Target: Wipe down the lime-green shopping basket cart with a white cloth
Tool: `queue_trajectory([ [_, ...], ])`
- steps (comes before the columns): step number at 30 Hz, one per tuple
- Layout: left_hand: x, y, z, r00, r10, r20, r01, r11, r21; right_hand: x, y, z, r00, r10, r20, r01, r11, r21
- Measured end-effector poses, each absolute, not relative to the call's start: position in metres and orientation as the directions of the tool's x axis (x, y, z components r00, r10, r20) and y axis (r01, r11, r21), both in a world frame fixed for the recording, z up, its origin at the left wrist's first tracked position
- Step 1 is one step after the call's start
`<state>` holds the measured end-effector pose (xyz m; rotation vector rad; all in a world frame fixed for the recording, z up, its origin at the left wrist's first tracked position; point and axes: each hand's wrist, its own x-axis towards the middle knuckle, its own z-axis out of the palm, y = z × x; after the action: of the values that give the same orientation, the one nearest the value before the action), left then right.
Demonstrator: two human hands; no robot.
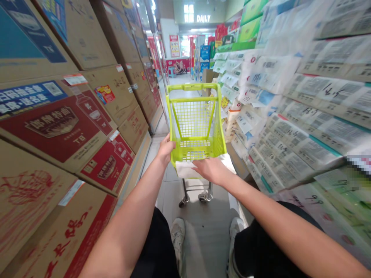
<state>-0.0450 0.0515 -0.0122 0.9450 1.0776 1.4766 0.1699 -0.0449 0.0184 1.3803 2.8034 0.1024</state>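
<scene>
A small lime-green shopping cart (218,127) with a grid basket stands straight in front of me in the aisle. My left hand (166,150) is closed around the left side of its rim, near the close corner. Over the near edge lies a white cloth (185,170), its other end showing at the right corner. My right hand (212,170) presses on the middle of this cloth, fingers bent over it and the edge. Nothing is visible inside the basket. The fingertips of my left hand are partly hidden behind the rim.
Stacked cardboard cartons (107,166) wall the left side. On the right, packs of paper tissues (292,143) rise in piles close to the cart. The cart's casters (205,197) rest on the tiled floor, with my shoes (177,235) behind them. A thin metal pole (160,73) stands ahead left.
</scene>
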Motion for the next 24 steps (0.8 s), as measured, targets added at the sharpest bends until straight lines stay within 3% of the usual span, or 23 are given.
queue_trajectory([
  [7, -0.05, 0.054, -0.013, -0.24, 0.969, 0.061, -0.237, -0.12, 0.964, 0.197, -0.043, 0.018, -0.62, 0.784, 0.023, 0.778, 0.611, 0.144],
  [13, -0.006, 0.033, -0.019, -0.335, 0.937, 0.104, -0.252, -0.195, 0.948, 0.17, -0.049, 0.012, -0.638, 0.769, 0.027, 0.768, 0.633, 0.099],
  [18, 0.005, 0.035, -0.028, -0.416, 0.909, 0.021, -0.182, -0.106, 0.978, 0.145, -0.059, 0.009, -0.615, 0.788, 0.027, 0.787, 0.611, 0.08],
  [24, -0.037, 0.057, -0.02, -0.368, 0.93, -0.024, -0.159, -0.037, 0.987, 0.168, -0.051, 0.013, -0.641, 0.766, 0.055, 0.767, 0.634, 0.101],
])
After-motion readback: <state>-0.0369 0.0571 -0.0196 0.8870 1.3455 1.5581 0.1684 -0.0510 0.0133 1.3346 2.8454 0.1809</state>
